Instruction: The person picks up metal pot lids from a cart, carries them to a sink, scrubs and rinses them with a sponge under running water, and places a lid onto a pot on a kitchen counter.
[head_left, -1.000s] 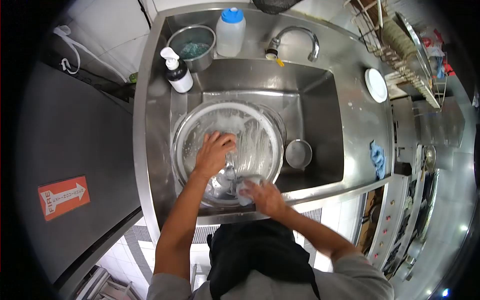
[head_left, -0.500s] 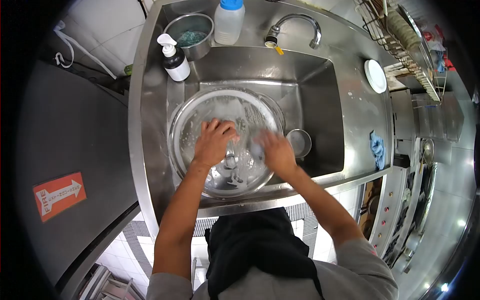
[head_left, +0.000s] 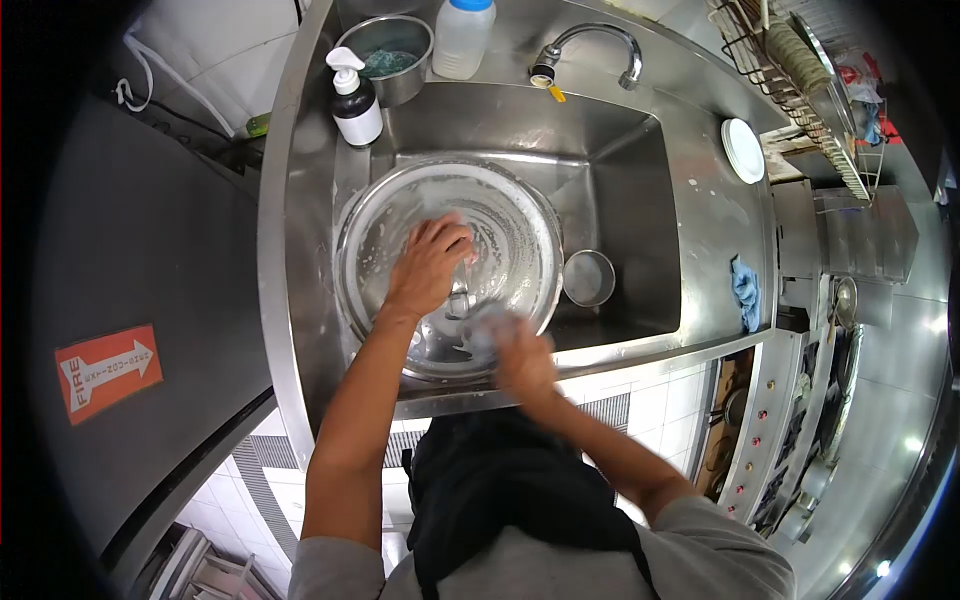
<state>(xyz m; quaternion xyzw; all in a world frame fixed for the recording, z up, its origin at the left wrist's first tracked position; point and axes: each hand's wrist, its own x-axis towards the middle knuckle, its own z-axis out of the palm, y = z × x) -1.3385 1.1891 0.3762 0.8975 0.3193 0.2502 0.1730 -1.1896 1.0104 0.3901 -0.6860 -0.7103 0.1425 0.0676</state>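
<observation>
A large round metal lid (head_left: pixel 385 235), wet and streaked with suds, lies across the left part of the sink (head_left: pixel 630 220). My left hand (head_left: pixel 430 262) is closed around the handle (head_left: pixel 457 304) at the lid's middle; the fingers hide part of it. Over the lid's near right part, my right hand (head_left: pixel 525 355) is smeared by motion. It holds a greyish scouring pad (head_left: pixel 488 325) against the lid, the pad's exact make blurred. A small round metal cup (head_left: pixel 588 278) sits in the sink just right of the lid.
Behind the sink stand a pump bottle (head_left: pixel 357 112), a metal pot (head_left: pixel 405 82) with green scrubbing material, and a blue-capped jug (head_left: pixel 463 40). The faucet (head_left: pixel 600 35) arches at the back. White plates (head_left: pixel 743 151) and a blue cloth (head_left: pixel 745 293) lie on the right counter.
My right hand has swept from the lid's right side toward its near edge, leaving curved streaks in the suds. My left hand stays at the handle.
</observation>
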